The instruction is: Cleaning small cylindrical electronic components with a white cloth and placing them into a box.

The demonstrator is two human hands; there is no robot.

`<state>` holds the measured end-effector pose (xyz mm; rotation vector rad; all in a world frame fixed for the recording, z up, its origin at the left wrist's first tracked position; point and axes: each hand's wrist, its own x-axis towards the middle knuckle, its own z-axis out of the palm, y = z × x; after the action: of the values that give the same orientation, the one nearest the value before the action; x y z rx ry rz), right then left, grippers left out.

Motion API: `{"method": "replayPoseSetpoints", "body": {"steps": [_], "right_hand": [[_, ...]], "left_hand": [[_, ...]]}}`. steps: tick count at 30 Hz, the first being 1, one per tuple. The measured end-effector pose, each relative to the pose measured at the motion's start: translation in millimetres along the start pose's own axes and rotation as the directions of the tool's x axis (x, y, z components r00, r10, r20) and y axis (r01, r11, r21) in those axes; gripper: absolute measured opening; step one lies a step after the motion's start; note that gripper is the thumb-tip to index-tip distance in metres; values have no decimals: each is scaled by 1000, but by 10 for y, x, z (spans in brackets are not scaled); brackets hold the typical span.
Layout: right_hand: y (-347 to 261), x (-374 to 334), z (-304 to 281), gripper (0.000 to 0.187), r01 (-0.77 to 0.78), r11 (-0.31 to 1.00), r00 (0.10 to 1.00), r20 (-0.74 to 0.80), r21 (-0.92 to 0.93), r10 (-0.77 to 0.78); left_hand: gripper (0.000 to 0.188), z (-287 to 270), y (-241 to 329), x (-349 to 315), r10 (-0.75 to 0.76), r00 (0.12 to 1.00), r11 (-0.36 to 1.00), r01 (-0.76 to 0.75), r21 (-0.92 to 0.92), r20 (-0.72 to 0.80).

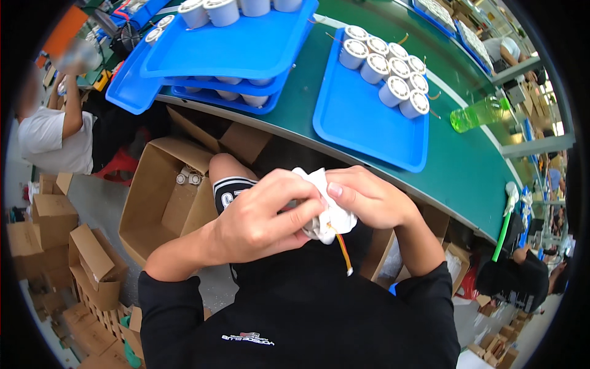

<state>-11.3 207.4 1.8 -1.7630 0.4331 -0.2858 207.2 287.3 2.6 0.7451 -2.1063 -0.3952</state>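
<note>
In front of my chest, my left hand and my right hand are both closed on a crumpled white cloth. The cloth is wrapped around a white part, mostly covered by it and by my fingers. A short yellow-and-red wire lead with a small white plug hangs from below the bundle. On the bench beyond my hands lies a blue tray, with several white cylindrical parts with slotted round tops at its far end; some have wire leads.
Stacked blue trays bearing more white parts stand at the left of the green bench. A green bottle lies at the right. An open cardboard box with a few white parts sits left of my legs. Other people work on both sides.
</note>
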Motion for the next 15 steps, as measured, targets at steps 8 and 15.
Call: {"method": "replayPoseSetpoints", "body": {"steps": [8,15], "right_hand": [[345,-23,590,64,111,220,986,-136,969,99],[148,165,883,65,427,348,860,-493,835,128]], "left_hand": [[51,19,-52,-73,-35,980,993,56,101,-194],[69,427,-126,-174,-145,878,965,226,129,-457]]}}
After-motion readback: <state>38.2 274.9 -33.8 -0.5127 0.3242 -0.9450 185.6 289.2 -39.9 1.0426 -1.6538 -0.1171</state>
